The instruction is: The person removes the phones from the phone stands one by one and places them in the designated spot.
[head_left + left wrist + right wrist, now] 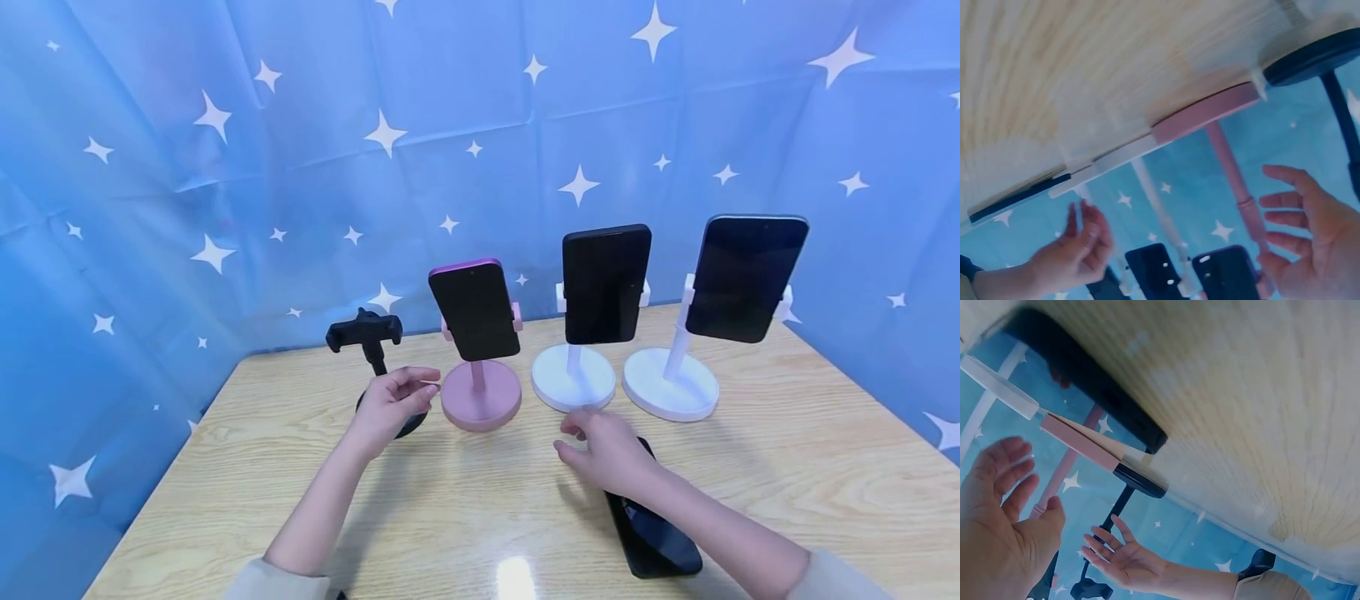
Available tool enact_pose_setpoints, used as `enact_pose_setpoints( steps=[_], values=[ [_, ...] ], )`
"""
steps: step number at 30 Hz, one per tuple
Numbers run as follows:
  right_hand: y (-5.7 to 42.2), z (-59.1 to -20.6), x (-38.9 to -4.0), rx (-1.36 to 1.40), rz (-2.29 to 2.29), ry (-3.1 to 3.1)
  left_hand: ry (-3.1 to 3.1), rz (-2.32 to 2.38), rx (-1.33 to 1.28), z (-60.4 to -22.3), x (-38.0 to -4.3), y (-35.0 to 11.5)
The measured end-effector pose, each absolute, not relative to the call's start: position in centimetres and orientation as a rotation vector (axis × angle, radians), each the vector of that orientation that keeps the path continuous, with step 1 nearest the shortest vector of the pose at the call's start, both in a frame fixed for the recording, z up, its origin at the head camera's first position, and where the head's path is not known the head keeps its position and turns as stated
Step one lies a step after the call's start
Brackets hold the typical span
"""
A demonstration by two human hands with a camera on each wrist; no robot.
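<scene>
My left hand [396, 402] hovers in front of the black phone stand [367, 332], whose holder has no phone in it. Its fingers are loosely bent with nothing between them, as the left wrist view also shows. Beside it stands the pink phone stand [482, 398], bearing a phone with a purple edge [476, 308]. My right hand [603, 448] is in the air over the upper end of a black phone [652, 537] lying on the table, partly hidden by the forearm. In the right wrist view the right hand [1007, 519] holds nothing, its fingers apart.
Two white stands, one in the middle [573, 379] and one at the right [670, 385], hold a black phone [606, 283] and a phone with a light blue edge [746, 277]. They stand towards the back of the wooden table [450, 517]. A blue starred curtain [315, 167] hangs behind.
</scene>
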State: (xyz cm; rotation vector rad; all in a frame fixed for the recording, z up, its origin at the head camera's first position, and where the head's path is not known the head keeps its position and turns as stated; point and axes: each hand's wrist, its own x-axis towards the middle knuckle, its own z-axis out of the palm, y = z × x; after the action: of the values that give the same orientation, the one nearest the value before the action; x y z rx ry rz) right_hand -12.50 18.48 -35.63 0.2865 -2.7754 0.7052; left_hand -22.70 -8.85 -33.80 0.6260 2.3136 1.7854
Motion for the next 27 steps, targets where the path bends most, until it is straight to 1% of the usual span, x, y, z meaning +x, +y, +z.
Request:
enact_pose_setpoints(
  steps=[6, 12, 22, 27],
  values=[
    [17.4, -34.9, -13.4, 0.32, 0.87, -2.623, 2.331, 1.77, 0.625, -33.6, -22.5, -7.7],
    [16.7, -33.9, -14.5, 0.374, 0.929, -2.502, 2.34, 1.824, 0.643, -32.9, -22.4, -6.5],
    [15.4, -30.5, -15.8, 0.406, 1.002, -2.403, 2.293, 1.961, 0.8, -30.4, -22.3, -4.5],
    [15.1, -28.9, -16.6, 0.424, 1.014, -2.398, 2.257, 2.008, 0.838, -29.6, -22.3, -3.9]
  ],
)
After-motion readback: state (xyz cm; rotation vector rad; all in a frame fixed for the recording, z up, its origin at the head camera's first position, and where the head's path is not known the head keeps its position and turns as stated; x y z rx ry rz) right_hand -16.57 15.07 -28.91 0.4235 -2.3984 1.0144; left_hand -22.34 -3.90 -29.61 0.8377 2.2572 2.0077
